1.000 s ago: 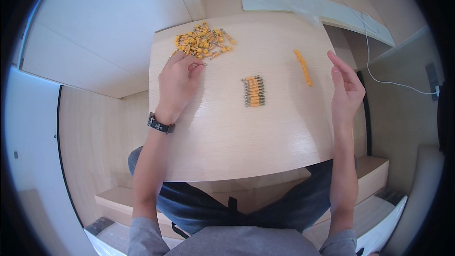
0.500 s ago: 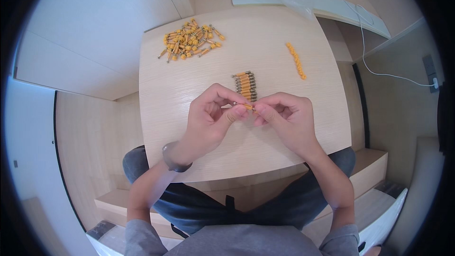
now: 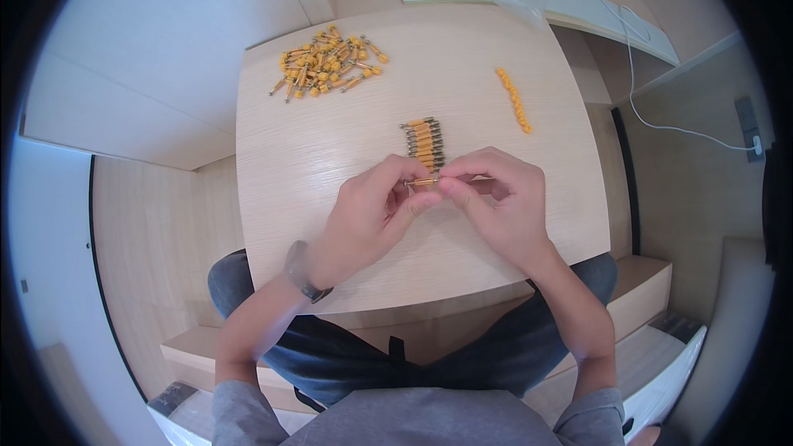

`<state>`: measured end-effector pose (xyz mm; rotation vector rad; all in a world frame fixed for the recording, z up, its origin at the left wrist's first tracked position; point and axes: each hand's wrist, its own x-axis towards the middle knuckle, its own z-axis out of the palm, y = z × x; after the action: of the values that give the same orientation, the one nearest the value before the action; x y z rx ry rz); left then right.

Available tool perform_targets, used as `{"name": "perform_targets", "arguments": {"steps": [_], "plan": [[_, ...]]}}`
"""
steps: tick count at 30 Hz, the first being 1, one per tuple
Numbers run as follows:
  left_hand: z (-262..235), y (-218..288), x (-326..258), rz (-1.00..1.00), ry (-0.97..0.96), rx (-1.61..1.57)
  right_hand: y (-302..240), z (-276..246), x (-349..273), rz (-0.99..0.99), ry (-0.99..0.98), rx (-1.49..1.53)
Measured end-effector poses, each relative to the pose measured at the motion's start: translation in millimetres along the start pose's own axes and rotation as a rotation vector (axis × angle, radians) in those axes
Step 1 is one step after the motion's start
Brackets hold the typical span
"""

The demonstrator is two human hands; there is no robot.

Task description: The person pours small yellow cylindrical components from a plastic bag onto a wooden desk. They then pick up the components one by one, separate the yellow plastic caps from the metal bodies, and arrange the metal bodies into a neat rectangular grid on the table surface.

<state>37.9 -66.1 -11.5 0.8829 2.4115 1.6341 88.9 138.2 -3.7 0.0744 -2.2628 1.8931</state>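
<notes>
Pinched between left hand (image 3: 372,211) and right hand (image 3: 504,206): small orange-sleeved pin (image 3: 423,183), probably light, stiff, best held by its ends.

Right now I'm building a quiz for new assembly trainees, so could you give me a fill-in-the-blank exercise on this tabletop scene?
1. The left hand and right hand together hold one small orange-and-metal ____ between their fingertips.
2. The loose pile of parts lies at the table's far ____ corner.
3. The neat row of finished pieces lies just ____ the hands, farther from the person.
4. The wristwatch is worn on the ____ wrist.

Missing words: pin; left; beyond; left
</notes>
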Motion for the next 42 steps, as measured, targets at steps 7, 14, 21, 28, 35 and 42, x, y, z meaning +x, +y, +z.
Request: {"name": "perform_targets", "arguments": {"steps": [7, 14, 21, 28, 35, 42], "plan": [[-4.0, -3.9, 2.0, -0.177, -0.126, 0.023, -8.9, -7.3, 0.2, -0.269, -0.096, -0.244], [-13.6, -5.2, 5.4, -0.508, -0.345, -0.441, 0.4, -19.8, 10.3, -0.544, -0.129, -0.247], [-3.8, 1.2, 2.1, -0.259, -0.252, -0.275, -5.8, -20.9, 8.6, -0.309, -0.126, -0.195], [-9.2, -7.1, 2.2, -0.338, -0.238, -0.236, -6.5, -84.7, 31.8, -0.095, 0.230, -0.305], [-6.9, -6.2, 3.1, -0.360, -0.248, -0.177, 22.3, -115.9, 37.4, 0.278, 0.145, -0.594], [-7.8, -6.5, 3.6, -0.347, -0.263, -0.175, 17.0, -108.5, 37.6, 0.275, 0.120, -0.579]]}}
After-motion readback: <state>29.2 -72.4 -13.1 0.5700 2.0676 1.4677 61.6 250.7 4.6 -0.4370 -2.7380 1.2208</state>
